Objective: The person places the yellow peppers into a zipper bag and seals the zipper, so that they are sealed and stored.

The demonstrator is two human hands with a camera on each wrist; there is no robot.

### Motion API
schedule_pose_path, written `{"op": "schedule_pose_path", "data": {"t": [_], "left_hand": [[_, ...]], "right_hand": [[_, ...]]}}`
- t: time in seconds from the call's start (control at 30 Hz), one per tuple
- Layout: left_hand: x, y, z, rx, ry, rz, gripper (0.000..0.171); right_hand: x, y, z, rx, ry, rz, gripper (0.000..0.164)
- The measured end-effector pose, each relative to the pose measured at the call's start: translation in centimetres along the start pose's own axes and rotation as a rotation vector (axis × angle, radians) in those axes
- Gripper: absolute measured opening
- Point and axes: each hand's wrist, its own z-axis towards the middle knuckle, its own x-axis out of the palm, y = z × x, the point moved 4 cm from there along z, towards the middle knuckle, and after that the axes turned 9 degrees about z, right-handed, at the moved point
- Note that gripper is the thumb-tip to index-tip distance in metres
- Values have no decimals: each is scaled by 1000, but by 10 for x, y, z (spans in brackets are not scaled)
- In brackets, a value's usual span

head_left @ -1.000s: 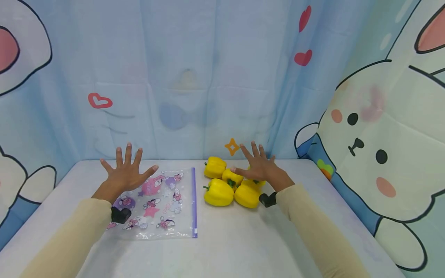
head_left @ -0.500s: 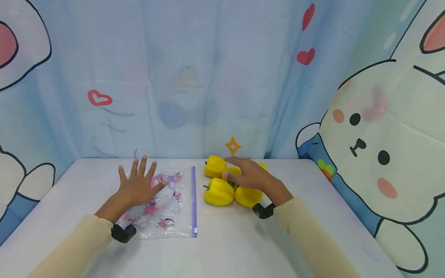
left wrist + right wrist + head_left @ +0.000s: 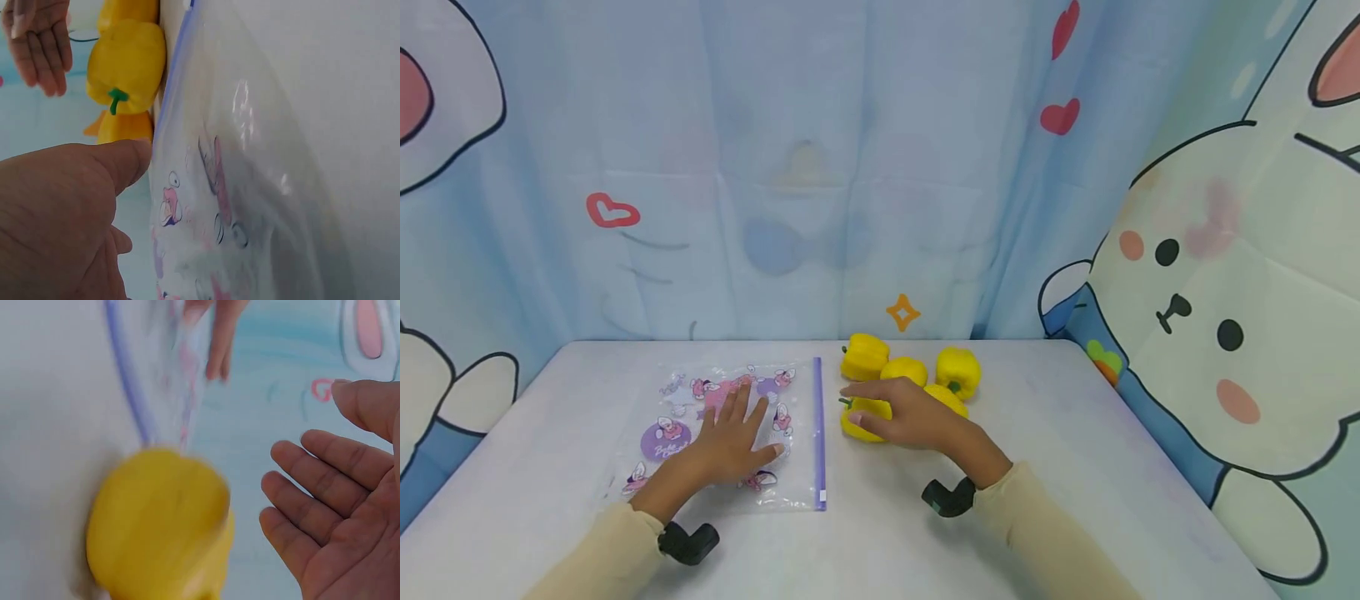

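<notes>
My left hand (image 3: 726,450) is spread flat over a clear plastic zip bag (image 3: 664,440) with pink and purple cartoon prints. Whether its fingers touch the bag (image 3: 206,206) cannot be made out; the left wrist view has the thumb beside the purple zip edge. The bag lies flat, its purple zip strip (image 3: 819,433) on the right side. My right hand (image 3: 917,412) is over the front of a cluster of yellow bell peppers, fingers extended and palm bare in the right wrist view. Under it, the front-left bell pepper (image 3: 871,407) is partly hidden. Another bell pepper (image 3: 958,372) sits at the back right.
Both things lie on a white table (image 3: 880,550). Behind it hangs a light blue curtain (image 3: 790,100) with hearts and a printed rabbit (image 3: 1210,333) on the right. A black wrist camera (image 3: 688,543) is strapped to the left wrist, and another black camera (image 3: 949,498) to the right.
Both hands have come down and nearer to me. The left has moved right over the bag; the right has moved left over the front peppers, its spread fingers drawn together. Bag and peppers look unmoved.
</notes>
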Motion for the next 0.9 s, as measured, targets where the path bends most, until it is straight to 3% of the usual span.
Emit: {"op": "schedule_pose_path", "data": {"t": [0.17, 0.3, 0.6, 0.9], "left_hand": [[11, -5, 3, -12, 31, -35, 81], [17, -10, 4, -25, 55, -55, 81], [30, -13, 1, -51, 92, -81, 82], [36, -12, -1, -33, 84, -117, 81]], "right_hand": [[14, 6, -3, 32, 38, 113, 40], [26, 5, -6, 73, 79, 138, 41], [52, -4, -6, 123, 205, 111, 43], [65, -12, -7, 145, 265, 79, 42]]}}
